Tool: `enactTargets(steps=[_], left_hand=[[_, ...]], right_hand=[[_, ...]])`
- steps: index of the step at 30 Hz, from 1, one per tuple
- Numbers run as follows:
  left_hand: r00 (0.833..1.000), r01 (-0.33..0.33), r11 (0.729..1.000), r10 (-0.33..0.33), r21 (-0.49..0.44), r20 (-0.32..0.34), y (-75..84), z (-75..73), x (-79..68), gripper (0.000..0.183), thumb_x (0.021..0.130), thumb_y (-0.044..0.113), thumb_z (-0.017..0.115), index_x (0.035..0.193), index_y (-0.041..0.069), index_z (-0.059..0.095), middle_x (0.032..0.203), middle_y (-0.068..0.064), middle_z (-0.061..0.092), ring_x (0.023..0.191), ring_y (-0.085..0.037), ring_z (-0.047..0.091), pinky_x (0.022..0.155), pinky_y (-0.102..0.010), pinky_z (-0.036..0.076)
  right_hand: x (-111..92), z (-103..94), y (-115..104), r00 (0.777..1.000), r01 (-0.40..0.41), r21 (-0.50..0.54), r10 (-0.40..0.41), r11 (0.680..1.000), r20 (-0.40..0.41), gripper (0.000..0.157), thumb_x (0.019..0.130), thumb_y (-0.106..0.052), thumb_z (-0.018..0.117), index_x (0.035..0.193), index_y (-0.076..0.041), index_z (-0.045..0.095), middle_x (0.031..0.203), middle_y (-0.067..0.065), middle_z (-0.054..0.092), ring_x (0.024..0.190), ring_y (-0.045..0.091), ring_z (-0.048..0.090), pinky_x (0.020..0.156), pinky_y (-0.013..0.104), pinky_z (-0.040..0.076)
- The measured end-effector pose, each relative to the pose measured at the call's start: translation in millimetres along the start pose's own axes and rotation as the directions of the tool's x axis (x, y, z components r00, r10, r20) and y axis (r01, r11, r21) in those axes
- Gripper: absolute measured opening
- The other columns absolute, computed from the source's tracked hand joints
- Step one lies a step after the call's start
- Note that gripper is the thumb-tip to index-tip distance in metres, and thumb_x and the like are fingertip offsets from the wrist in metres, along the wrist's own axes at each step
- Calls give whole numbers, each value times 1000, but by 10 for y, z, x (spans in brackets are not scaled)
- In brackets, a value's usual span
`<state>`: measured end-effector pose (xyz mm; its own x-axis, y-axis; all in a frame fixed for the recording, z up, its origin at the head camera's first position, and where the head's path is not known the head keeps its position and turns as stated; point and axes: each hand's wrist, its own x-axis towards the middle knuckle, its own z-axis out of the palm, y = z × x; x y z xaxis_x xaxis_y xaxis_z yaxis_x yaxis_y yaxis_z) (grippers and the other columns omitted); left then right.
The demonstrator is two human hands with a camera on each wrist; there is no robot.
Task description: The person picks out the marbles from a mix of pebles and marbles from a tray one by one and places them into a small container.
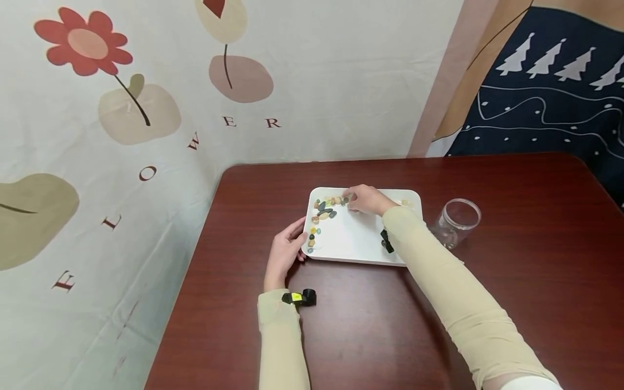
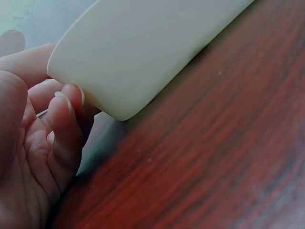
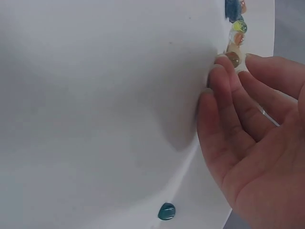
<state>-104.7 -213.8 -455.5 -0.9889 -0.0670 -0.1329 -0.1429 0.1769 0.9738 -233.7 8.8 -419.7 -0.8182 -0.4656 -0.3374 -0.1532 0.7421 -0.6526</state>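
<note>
Looks partly done: can see small glossy stones (image 1: pixel 324 212) in green, amber, yellow and grey, laid along the left end and the left part of the far side of a white rectangular tray with rounded corners (image 1: pixel 351 238). Would judge the far side unfinished; also shows a bare middle and near side. Can make out a few pale stones (image 1: pixel 404 202) near the far right corner, and in the right wrist view a dark teal glossy stone (image 3: pixel 167 211), apart from the row.

Find the right hand (image 1: pixel 369 200) at the far side, fingers bent, tips close about a rounded amber-brown stone (image 3: pixel 232 59); cannot tell if pinching or merely touching. Find the left hand (image 1: pixel 286 246) gripping the tray's left end, thumb at the rim, fingers curled.

See a clear, open-topped cylindrical jar (image 1: pixel 457 219) just right of the tray on a reddish-brown wood-grained table (image 1: pixel 361 325); cannot be sure of any contents. Must reckon with a pale yellow sleeve (image 1: pixel 441 271) and a black wrist device (image 1: pixel 387 241) hiding part of the tray's right end. Behind, notice white cloth printed with flowers (image 1: pixel 341 81)
</note>
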Motion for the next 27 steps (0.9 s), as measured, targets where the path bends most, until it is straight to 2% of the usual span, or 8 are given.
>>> enactTargets(steps=[7, 16, 20, 27], left_hand=[[999, -29, 999, 30, 30, -35, -167, 18, 73, 36, 85, 19, 59, 120, 29, 56, 115, 0, 58, 40, -21, 47, 39, -33, 46], [998, -40, 998, 42, 41, -44, -183, 29, 84, 36, 85, 20, 59, 120, 29, 57, 115, 0, 58, 40, -21, 48, 38, -33, 46], [998, -40, 998, 41, 42, -37, -175, 36, 89, 37, 85, 20, 59, 121, 27, 56, 116, -1, 58, 40, -21, 48, 38, -33, 46], [999, -33, 999, 34, 36, -34, -161, 22, 88, 38, 85, 19, 59, 123, 26, 55, 118, -3, 57, 40, -20, 48, 39, -32, 46]], right_hand=[[17, 22, 67, 999, -36, 44, 36, 998, -3, 28, 87, -12, 54, 115, -8, 57, 92, 5, 60, 76, 16, 53, 65, 25, 46], [10, 13, 92, 999, -47, -87, 46, 995, -18, 18, 83, -8, 55, 100, -9, 61, 99, 6, 59, 81, 19, 51, 69, 28, 43], [4, 6, 107, 998, -67, -128, 65, 990, -19, 13, 83, -9, 56, 95, -10, 61, 93, 6, 58, 79, 19, 50, 67, 29, 42], [-69, -47, 86, 996, -89, -114, 87, 989, -18, 8, 83, -13, 55, 88, -10, 60, 77, 4, 57, 70, 18, 51, 63, 28, 41]])
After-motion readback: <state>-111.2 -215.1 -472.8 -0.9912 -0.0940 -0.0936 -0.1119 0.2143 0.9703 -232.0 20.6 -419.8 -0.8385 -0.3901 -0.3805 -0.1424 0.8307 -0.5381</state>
